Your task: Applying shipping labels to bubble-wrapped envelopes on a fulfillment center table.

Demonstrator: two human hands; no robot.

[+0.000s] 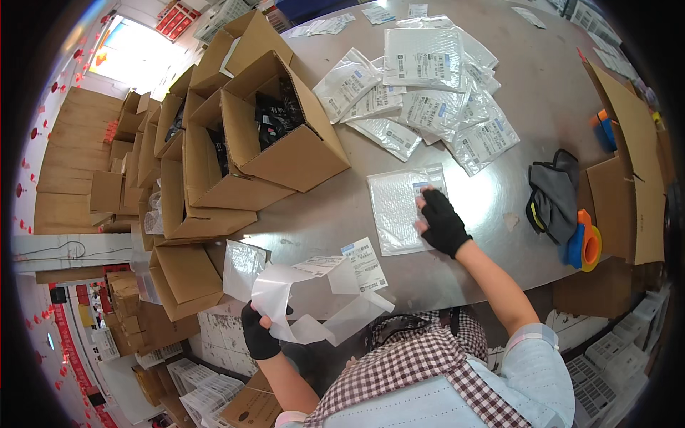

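My left hand [262, 329], in a black fingerless glove, holds a curling strip of translucent label backing [310, 331] at the table's near edge. Two printed labels [365, 266] show on the strip. My right hand [443, 222], gloved the same way, rests with its fingers on a label at the upper right of a white bubble mailer [393, 214] lying flat. Beyond it lies a loose pile of labelled bubble mailers [423, 59]. A smaller clear-wrapped packet [242, 270] lies left of the strip, partly behind it.
Open cardboard boxes [299, 155] with dark packets inside crowd the left. On the right are a grey and black cloth item [556, 195], an orange and blue tape dispenser [583, 243] and an open carton [626, 160]. Loose labels [326, 25] lie at the metal table's [342, 155] far side.
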